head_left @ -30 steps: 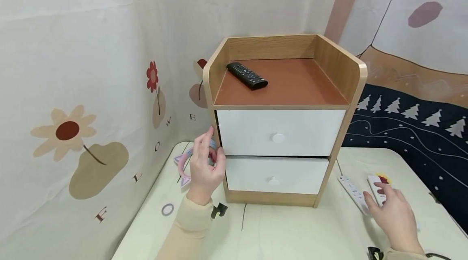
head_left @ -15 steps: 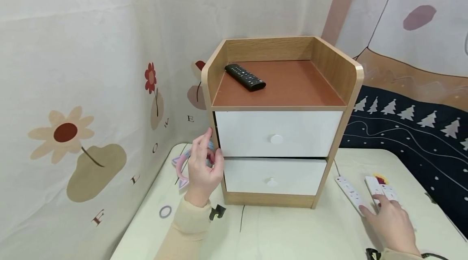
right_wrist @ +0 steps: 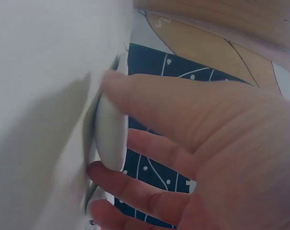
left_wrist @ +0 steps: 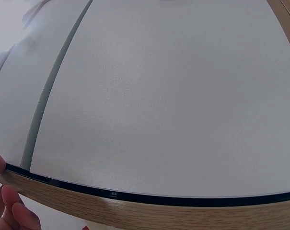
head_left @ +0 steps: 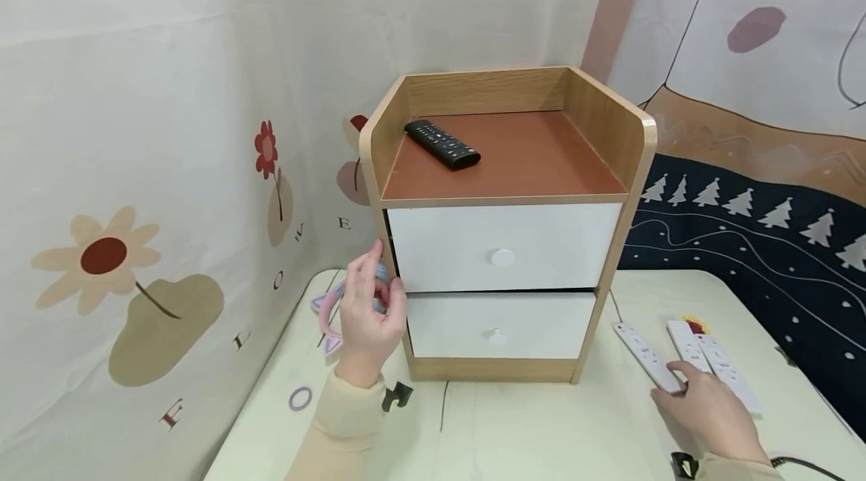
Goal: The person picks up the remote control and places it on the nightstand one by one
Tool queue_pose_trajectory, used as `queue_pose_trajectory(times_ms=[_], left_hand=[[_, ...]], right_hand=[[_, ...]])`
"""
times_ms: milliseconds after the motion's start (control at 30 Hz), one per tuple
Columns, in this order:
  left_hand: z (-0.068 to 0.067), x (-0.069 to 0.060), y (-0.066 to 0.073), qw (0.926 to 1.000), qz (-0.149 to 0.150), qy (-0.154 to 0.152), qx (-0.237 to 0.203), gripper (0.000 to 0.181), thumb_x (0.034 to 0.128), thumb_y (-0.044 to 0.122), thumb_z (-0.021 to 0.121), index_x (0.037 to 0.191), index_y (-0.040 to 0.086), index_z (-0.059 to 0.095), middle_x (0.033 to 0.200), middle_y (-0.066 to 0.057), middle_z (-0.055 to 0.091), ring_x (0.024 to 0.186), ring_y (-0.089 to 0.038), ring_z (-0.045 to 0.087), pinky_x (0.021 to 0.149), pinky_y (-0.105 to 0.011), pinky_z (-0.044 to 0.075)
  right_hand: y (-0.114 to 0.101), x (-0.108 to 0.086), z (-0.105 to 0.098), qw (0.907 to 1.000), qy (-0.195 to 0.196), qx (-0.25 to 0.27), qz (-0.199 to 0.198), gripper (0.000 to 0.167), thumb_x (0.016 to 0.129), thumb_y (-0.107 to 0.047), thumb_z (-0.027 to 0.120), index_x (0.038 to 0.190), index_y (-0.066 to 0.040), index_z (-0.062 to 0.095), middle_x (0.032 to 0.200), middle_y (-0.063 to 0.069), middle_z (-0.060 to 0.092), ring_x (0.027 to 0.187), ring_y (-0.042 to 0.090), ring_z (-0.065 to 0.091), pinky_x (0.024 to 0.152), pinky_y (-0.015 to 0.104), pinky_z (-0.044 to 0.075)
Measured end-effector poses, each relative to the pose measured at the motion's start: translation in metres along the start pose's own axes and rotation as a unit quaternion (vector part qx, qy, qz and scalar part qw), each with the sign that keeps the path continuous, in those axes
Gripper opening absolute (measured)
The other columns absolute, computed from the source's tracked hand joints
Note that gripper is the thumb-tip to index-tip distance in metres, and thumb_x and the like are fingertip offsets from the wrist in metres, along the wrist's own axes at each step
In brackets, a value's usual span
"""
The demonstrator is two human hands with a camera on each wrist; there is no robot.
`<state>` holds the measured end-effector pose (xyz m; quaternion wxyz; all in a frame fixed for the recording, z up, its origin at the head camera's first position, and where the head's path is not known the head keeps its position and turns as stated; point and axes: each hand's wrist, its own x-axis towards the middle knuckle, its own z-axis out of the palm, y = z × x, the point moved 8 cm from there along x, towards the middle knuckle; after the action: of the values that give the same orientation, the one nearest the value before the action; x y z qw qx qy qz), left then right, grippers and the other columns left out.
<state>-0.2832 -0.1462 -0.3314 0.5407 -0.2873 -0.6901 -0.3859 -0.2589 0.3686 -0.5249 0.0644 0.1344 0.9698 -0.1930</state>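
Note:
A small wooden cabinet (head_left: 494, 370) with two white drawers, the upper drawer (head_left: 440, 244) and the lower drawer (head_left: 453, 327), stands on the table. My left hand (head_left: 368, 323) grips its left side panel, thumb at the front edge and fingers on the outer side; in the left wrist view fingertips (left_wrist: 25, 215) show beyond the wooden edge. At the right, my right hand (head_left: 710, 409) pinches the near end of a white power strip (head_left: 639, 346), thumb on one side and fingers on the other. The right wrist view shows this strip (right_wrist: 110, 134) close up, slightly blurred.
A black remote control (head_left: 443, 144) lies on the cabinet's brown top. Two more white power strips (head_left: 727, 372) lie beside a yellow-and-red flower-like item (head_left: 697, 325). Behind the left hand is a pink ring-shaped item with pointed ears (head_left: 326, 316); nearer lies a purple ring (head_left: 301, 398).
My right hand has moved left and down, from above the middle power strip to the near end of the left one. My left hand keeps its place on the cabinet. The head view has shifted slightly.

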Motion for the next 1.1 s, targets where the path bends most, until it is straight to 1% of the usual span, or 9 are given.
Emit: queue_pose_trajectory(times_ms=[100, 200, 400, 533, 667, 767, 867, 1033, 1100], left_hand=[[0.0, 0.0, 0.0, 1.0, 0.001, 0.0, 0.0, 0.062, 0.0917, -0.009, 0.064, 0.153, -0.009, 0.054, 0.119, -0.028, 0.063, 0.057, -0.015, 0.049, 0.051, -0.024, 0.045], [0.0, -0.001, 0.0, 1.0, 0.002, 0.001, 0.0, 0.062, 0.0913, -0.009, 0.064, 0.152, -0.009, 0.055, 0.118, -0.028, 0.063, 0.057, -0.014, 0.049, 0.051, -0.023, 0.045], [0.0, -0.001, 0.001, 1.0, 0.007, 0.005, 0.003, 0.061, 0.0908, -0.009, 0.064, 0.151, -0.009, 0.055, 0.117, -0.028, 0.063, 0.056, -0.014, 0.048, 0.051, -0.022, 0.044], [-0.001, 0.0, 0.001, 1.0, 0.002, 0.004, 0.006, 0.061, 0.0914, -0.008, 0.064, 0.152, -0.009, 0.055, 0.117, -0.028, 0.063, 0.057, -0.014, 0.049, 0.051, -0.022, 0.044], [-0.002, 0.0, 0.001, 1.0, -0.002, 0.004, 0.004, 0.061, 0.0915, -0.008, 0.064, 0.152, -0.008, 0.055, 0.118, -0.028, 0.063, 0.058, -0.014, 0.049, 0.051, -0.022, 0.044], [-0.001, 0.0, 0.001, 1.0, -0.001, 0.004, 0.001, 0.062, 0.0915, -0.008, 0.065, 0.152, -0.008, 0.055, 0.118, -0.028, 0.063, 0.057, -0.014, 0.049, 0.051, -0.022, 0.044], [-0.001, 0.0, 0.0, 1.0, -0.001, 0.003, 0.0, 0.062, 0.0915, -0.008, 0.065, 0.152, -0.008, 0.055, 0.118, -0.028, 0.062, 0.057, -0.014, 0.049, 0.05, -0.021, 0.044], [-0.001, 0.0, 0.0, 1.0, -0.001, -0.001, 0.004, 0.062, 0.092, -0.007, 0.064, 0.153, -0.008, 0.054, 0.118, -0.028, 0.062, 0.058, -0.014, 0.05, 0.05, -0.022, 0.044], [-0.001, -0.001, 0.0, 1.0, -0.002, -0.002, 0.005, 0.062, 0.0921, -0.007, 0.064, 0.153, -0.008, 0.054, 0.118, -0.028, 0.062, 0.058, -0.014, 0.05, 0.05, -0.022, 0.044]], right_hand=[[-0.002, -0.001, 0.0, 0.9999, -0.006, -0.008, -0.007, 0.079, 0.089, -0.037, 0.083, 0.146, 0.011, 0.056, 0.115, 0.03, 0.076, 0.111, 0.052, 0.07, 0.092, 0.072, 0.056], [-0.001, -0.002, 0.001, 0.9999, -0.008, -0.01, -0.009, 0.075, 0.089, -0.03, 0.081, 0.146, 0.011, 0.056, 0.115, 0.03, 0.076, 0.114, 0.056, 0.068, 0.094, 0.074, 0.055], [-0.004, -0.001, 0.0, 0.9999, 0.008, -0.006, -0.007, 0.073, 0.091, -0.033, 0.081, 0.144, 0.013, 0.058, 0.115, 0.032, 0.075, 0.111, 0.053, 0.07, 0.094, 0.073, 0.055], [-0.006, 0.001, -0.002, 0.9997, 0.022, -0.003, -0.007, 0.069, 0.092, -0.032, 0.081, 0.142, 0.012, 0.061, 0.127, 0.04, 0.069, 0.114, 0.057, 0.067, 0.095, 0.073, 0.055], [-0.008, 0.0, -0.006, 0.9992, 0.036, 0.013, -0.013, 0.064, 0.094, -0.031, 0.08, 0.141, 0.01, 0.063, 0.118, 0.035, 0.074, 0.1, 0.046, 0.07, 0.087, 0.067, 0.057], [-0.01, -0.001, -0.01, 0.998, 0.05, 0.035, -0.018, 0.061, 0.096, -0.032, 0.08, 0.139, 0.009, 0.066, 0.112, 0.029, 0.078, 0.09, 0.033, 0.067, 0.08, 0.057, 0.055], [-0.011, -0.001, -0.011, 0.9966, 0.06, 0.053, -0.021, 0.059, 0.096, -0.034, 0.08, 0.137, 0.007, 0.069, 0.112, 0.028, 0.079, 0.089, 0.03, 0.067, 0.077, 0.051, 0.053], [-0.014, 0.0, -0.012, 0.995, 0.068, 0.071, -0.02, 0.059, 0.098, -0.036, 0.078, 0.138, 0.006, 0.07, 0.1, 0.021, 0.08, 0.086, 0.026, 0.068, 0.071, 0.042, 0.051], [-0.016, 0.0, -0.014, 0.9936, 0.077, 0.08, -0.021, 0.059, 0.098, -0.036, 0.078, 0.139, 0.007, 0.07, 0.099, 0.02, 0.08, 0.084, 0.025, 0.067, 0.07, 0.038, 0.049]])
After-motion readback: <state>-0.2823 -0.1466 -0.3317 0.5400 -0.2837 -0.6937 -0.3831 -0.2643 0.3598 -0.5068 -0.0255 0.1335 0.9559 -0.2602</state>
